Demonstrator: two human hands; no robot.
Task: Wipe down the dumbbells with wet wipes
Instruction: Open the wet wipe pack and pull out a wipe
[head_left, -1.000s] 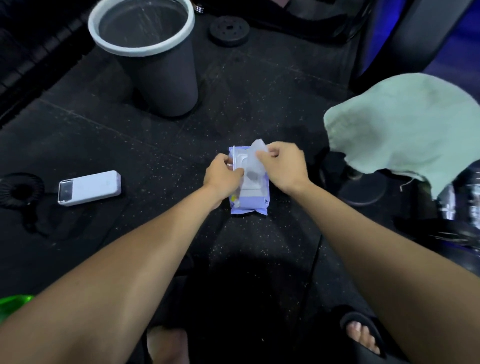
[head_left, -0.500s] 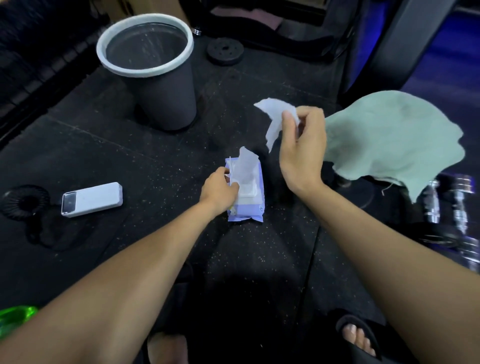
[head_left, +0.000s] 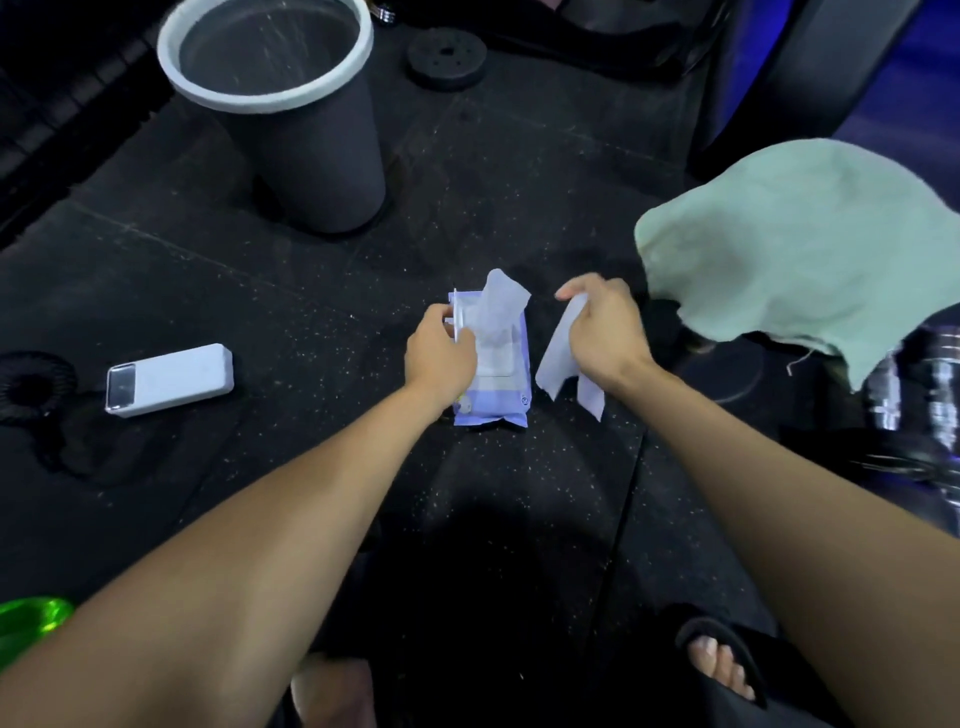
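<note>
A lilac pack of wet wipes (head_left: 501, 400) lies on the black rubber floor in the middle, its lid up and the following wipe (head_left: 500, 304) sticking out of the opening. My left hand (head_left: 439, 353) grips the pack's left edge at the raised lid. My right hand (head_left: 602, 327) holds a loose white wipe (head_left: 558, 358), which hangs down just right of the pack. Chrome dumbbells (head_left: 930, 395) show at the right edge, blurred and partly under a pale green cloth (head_left: 800, 244).
A grey bin with a white rim (head_left: 265, 98) stands at the back left. A white power bank (head_left: 169, 379) and a black round object (head_left: 31, 384) lie on the left. A black weight plate (head_left: 447, 52) lies at the back. My feet in sandals (head_left: 722, 665) are below.
My right hand pulled a wipe free from the pack, lifted it, then lowered it beside the pack's right. My left hand stayed on the pack. Another wipe popped up in the opening.
</note>
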